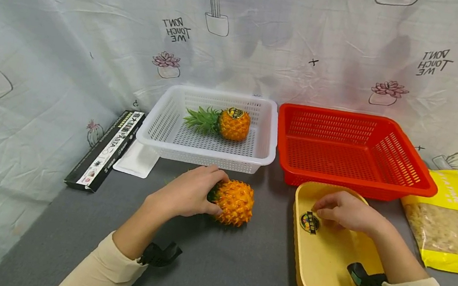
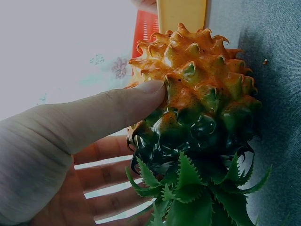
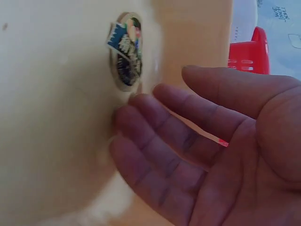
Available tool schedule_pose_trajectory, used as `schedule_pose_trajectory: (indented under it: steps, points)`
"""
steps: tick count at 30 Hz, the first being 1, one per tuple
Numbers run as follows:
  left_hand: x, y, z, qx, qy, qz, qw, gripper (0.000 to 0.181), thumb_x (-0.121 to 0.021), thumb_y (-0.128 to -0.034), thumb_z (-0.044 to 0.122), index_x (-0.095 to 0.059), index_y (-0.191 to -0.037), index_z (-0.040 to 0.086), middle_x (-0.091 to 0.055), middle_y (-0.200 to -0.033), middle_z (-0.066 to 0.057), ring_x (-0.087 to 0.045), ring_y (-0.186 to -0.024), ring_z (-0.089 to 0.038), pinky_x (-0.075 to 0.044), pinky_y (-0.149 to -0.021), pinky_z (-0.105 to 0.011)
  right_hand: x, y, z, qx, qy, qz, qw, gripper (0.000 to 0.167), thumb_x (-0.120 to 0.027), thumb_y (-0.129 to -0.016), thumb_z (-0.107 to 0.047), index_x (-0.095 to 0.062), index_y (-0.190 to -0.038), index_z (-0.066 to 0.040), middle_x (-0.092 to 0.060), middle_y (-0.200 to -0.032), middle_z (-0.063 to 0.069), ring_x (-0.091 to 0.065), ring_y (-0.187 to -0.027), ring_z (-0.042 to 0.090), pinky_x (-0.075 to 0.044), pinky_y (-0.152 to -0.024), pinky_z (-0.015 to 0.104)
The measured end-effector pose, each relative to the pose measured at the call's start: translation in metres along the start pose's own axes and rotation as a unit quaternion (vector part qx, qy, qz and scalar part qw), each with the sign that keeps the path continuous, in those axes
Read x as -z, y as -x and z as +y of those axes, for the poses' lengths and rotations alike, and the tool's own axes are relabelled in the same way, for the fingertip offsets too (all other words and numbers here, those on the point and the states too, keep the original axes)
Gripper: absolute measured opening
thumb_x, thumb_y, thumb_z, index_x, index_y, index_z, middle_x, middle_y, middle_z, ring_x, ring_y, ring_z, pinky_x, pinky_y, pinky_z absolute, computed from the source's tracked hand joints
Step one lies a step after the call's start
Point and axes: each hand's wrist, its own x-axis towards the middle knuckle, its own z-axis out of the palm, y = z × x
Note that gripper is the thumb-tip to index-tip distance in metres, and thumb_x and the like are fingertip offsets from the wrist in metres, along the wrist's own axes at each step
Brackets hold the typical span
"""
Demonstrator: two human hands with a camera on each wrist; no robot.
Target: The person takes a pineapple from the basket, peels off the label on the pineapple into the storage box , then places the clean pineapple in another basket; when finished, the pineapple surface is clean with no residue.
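My left hand (image 1: 194, 193) holds a small orange pineapple (image 1: 234, 203) on the grey table. In the left wrist view its thumb (image 2: 136, 96) presses the spiky skin, while the other fingers reach behind the fruit, their tips hidden. Green leaves (image 2: 188, 197) spread below the fruit in that view. Inside the yellow tray (image 1: 307, 271) is my right hand (image 1: 348, 212), its fingers loosely bent with nothing between them. A round dark sticker (image 3: 127, 52) with a label lies on the tray floor just beyond the right fingertips.
Another pineapple (image 1: 233, 125) lies in the white basket (image 1: 205, 153), beside a red basket (image 1: 355, 184). A black pasta box (image 1: 105, 150) and a white packet (image 1: 137, 159) lie left. A yellow bag (image 1: 448, 222) lies right, and a patterned curtain (image 1: 267, 60) hangs behind.
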Motion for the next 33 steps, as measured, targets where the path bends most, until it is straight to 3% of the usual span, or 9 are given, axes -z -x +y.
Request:
schedule_pose_trajectory:
  steps: [10, 14, 23, 33]
  points:
    - [0.001, 0.000, 0.001, -0.001, -0.002, 0.003, 1.0000, 0.063, -0.088, -0.0824, 0.033, -0.062, -0.135, 0.010, -0.064, -0.130, -0.006, -0.060, -0.122, -0.028, -0.048, -0.106, -0.047, 0.007, 0.008, -0.028, 0.030, 0.038, 0.007, 0.9988, 0.034, -0.065, -0.101, -0.021, -0.068, -0.124, 0.004, -0.066, -0.092, 0.006, -0.060, -0.085, 0.021, -0.055, -0.069, 0.036]
    - [0.002, 0.000, 0.001, 0.000, -0.002, 0.002, 1.0000, 0.063, -0.088, -0.0825, 0.033, -0.062, -0.135, 0.010, -0.063, -0.130, -0.006, -0.060, -0.123, -0.028, -0.047, -0.106, -0.047, 0.009, 0.011, -0.042, 0.047, 0.058, 0.020, 0.9970, 0.038, -0.067, -0.101, -0.026, -0.067, -0.128, 0.001, -0.071, -0.105, 0.010, -0.063, -0.091, 0.020, -0.057, -0.072, 0.035]
    - [0.002, 0.000, 0.002, 0.003, -0.002, 0.000, 1.0000, 0.064, -0.088, -0.0829, 0.033, -0.061, -0.136, 0.010, -0.063, -0.131, -0.006, -0.060, -0.123, -0.028, -0.047, -0.107, -0.046, 0.003, 0.012, -0.074, 0.077, 0.057, 0.047, 0.9943, 0.035, -0.069, -0.099, -0.029, -0.070, -0.127, -0.007, -0.072, -0.113, 0.007, -0.065, -0.095, 0.026, -0.058, -0.075, 0.033]
    - [0.002, 0.001, 0.003, 0.012, 0.000, -0.005, 0.9999, 0.064, -0.088, -0.0828, 0.033, -0.061, -0.136, 0.010, -0.064, -0.132, -0.007, -0.060, -0.123, -0.028, -0.048, -0.107, -0.046, -0.012, 0.001, -0.099, 0.098, 0.036, 0.069, 0.9922, 0.035, -0.070, -0.098, -0.026, -0.067, -0.129, -0.011, -0.070, -0.120, 0.011, -0.069, -0.095, 0.023, -0.062, -0.081, 0.036]
